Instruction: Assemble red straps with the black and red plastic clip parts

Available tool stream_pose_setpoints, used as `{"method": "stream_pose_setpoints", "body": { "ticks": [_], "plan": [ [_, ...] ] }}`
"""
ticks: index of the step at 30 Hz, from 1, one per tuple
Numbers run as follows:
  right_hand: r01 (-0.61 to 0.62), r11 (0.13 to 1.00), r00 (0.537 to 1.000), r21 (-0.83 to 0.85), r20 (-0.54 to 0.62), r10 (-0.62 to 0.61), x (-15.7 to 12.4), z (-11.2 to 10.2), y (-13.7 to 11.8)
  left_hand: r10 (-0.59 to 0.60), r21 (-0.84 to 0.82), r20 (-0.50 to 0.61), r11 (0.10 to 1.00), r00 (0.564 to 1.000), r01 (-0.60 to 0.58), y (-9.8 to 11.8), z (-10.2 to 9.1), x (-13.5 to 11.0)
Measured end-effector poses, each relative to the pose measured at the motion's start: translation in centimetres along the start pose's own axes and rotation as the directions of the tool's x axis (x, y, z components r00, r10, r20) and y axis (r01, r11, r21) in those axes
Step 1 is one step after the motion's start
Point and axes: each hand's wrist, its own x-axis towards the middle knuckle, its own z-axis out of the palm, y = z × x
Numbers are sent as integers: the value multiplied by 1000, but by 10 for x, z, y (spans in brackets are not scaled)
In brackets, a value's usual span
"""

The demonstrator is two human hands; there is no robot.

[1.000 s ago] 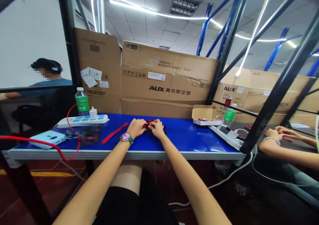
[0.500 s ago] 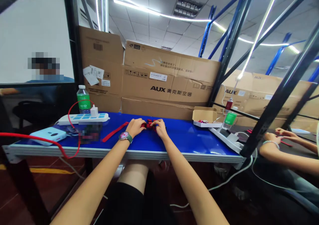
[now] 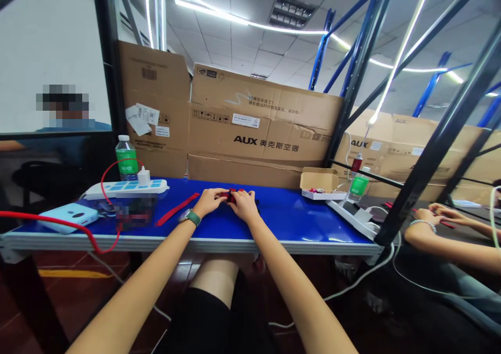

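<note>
Nearby, a red strap (image 3: 178, 210) and power strip (image 3: 117, 189) lie leftward; fingers of the left hand (image 3: 210, 201) and right hand (image 3: 244, 207) grip a red-black piece (image 3: 234, 190); cardboard (image 3: 219, 158) backs the blue tabletop (image 3: 301, 218).

Red-and-black item (image 3: 232, 190) (partly hidden), on blue tabletop (image 3: 299, 221)

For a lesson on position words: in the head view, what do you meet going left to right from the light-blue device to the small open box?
Light-blue device → bottle → red strap → left hand → right hand → small open box.
</note>
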Motion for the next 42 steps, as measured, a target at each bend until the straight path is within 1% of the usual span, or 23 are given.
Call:
{"method": "stream_pose_setpoints", "body": {
  "ticks": [2, 3, 6, 9, 11, 14, 16, 18, 19, 20, 21, 22, 25, 27, 30, 33, 37, 38, 39, 40, 41, 42],
  "plan": [
    [3, 1000, 1000, -8, 3, -3, 0, -2, -3, -28, -40, 3, 999, 1000, 28, 0, 2, 0],
    [-7, 1000, 1000, -11, 5, 7, 0, -3, -5, -41, -54, -14, 998, 999, 40, 0, 3, 0],
    [-77, 997, 997, -17, -8, 77, 3, -3, -12, -78, -41, -140, 997, 987, 73, 2, 4, 3],
    [-130, 991, 991, 4, -22, 130, 5, 0, -12, -64, 68, -293, 994, 954, 87, 6, 0, 4],
    [-158, 987, 987, 39, -30, 160, 6, 3, -10, -31, 140, -415, 985, 909, 97, 11, -5, 4],
    [-174, 980, 983, 98, -47, 179, 6, 7, -5, 39, 232, -580, 965, 813, 119, 22, -11, 2],
    [-155, 980, 984, 127, -67, 165, 7, 8, -6, 87, 273, -643, 954, 761, 122, 29, -13, 2],
    [-131, 981, 985, 146, -92, 145, 8, 8, -8, 112, 290, -679, 949, 725, 126, 33, -13, 2],
    [-122, 981, 985, 152, -104, 138, 8, 7, -9, 116, 293, -690, 947, 714, 130, 34, -13, 2],
    [-117, 981, 985, 157, -111, 135, 7, 7, -9, 116, 294, -694, 947, 710, 132, 34, -13, 2],
    [-118, 980, 984, 160, -114, 137, 7, 6, -9, 115, 293, -688, 947, 717, 129, 33, -13, 2],
    [-127, 978, 983, 163, -112, 146, 6, 5, -8, 113, 292, -670, 949, 734, 120, 32, -13, 1],
    [-174, 970, 977, 171, -91, 191, 1, 4, -3, 110, 271, -558, 961, 822, 55, 26, -12, 1],
    [-194, 966, 976, 172, -65, 207, -2, 3, 2, 113, 248, -489, 969, 865, 14, 24, -11, 0],
    [-219, 964, 974, 151, -19, 225, -4, 2, 4, 84, 229, -464, 973, 882, 28, 22, -10, 1],
    [-248, 962, 968, 112, -2, 249, -2, 1, 0, 38, 237, -493, 967, 869, 92, 25, -10, 2],
    [-252, 966, 967, 53, -12, 253, 3, 1, -3, 39, 252, -570, 959, 820, 129, 27, -11, 3],
    [-268, 963, 963, 38, -17, 269, 3, 1, -1, 29, 244, -597, 958, 802, 147, 26, -13, 2],
    [-299, 954, 954, 27, -18, 299, 3, 1, 1, 13, 232, -638, 957, 770, 176, 24, -16, 2],
    [-343, 939, 939, 19, -16, 343, 2, 2, 5, -3, 216, -688, 954, 725, 208, 22, -19, 1],
    [-397, 918, 918, 16, -19, 397, 0, 2, 10, -17, 193, -751, 950, 661, 244, 18, -23, 0],
    [-452, 892, 891, 17, -24, 453, -1, 3, 15, -12, 180, -816, 945, 578, 274, 15, -28, -1]
  ]
}}
